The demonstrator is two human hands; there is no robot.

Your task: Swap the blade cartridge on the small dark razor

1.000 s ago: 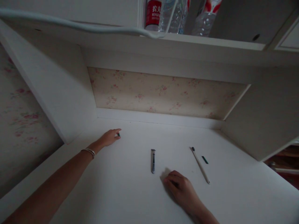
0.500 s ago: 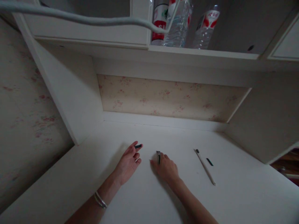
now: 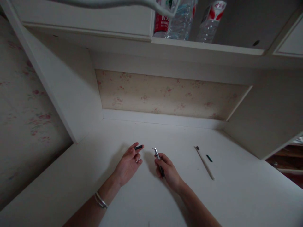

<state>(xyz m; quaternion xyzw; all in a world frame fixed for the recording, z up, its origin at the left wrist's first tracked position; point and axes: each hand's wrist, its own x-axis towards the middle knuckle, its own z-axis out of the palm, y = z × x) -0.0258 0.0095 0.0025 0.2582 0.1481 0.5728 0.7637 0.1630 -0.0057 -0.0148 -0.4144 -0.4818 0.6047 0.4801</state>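
Observation:
In the head view, my left hand (image 3: 129,164) hovers over the white desk, palm turned up toward the right. Its fingertips hold a small dark stick-shaped piece (image 3: 138,147); the other fingers are loosely curled. To the right, my right hand (image 3: 167,168) is wrapped round a slim tool with a black handle and a bent silver tip (image 3: 156,152). The tip points up and left toward the dark piece, apart from it. Farther right on the desk lie a long whitish pen-like stick (image 3: 205,164) with a dark part near its far end, and a short dark green piece (image 3: 209,158).
The white desk top (image 3: 146,201) has a raised back edge and side panels. Above it hangs a shelf (image 3: 213,47) with several plastic bottles (image 3: 181,22). A pale cable or tube (image 3: 113,3) crosses the top left.
My right hand has lifted the bent-tipped tool from the desk and turned it toward my left hand. My left hand still holds the dark piece. The view has tilted slightly down.

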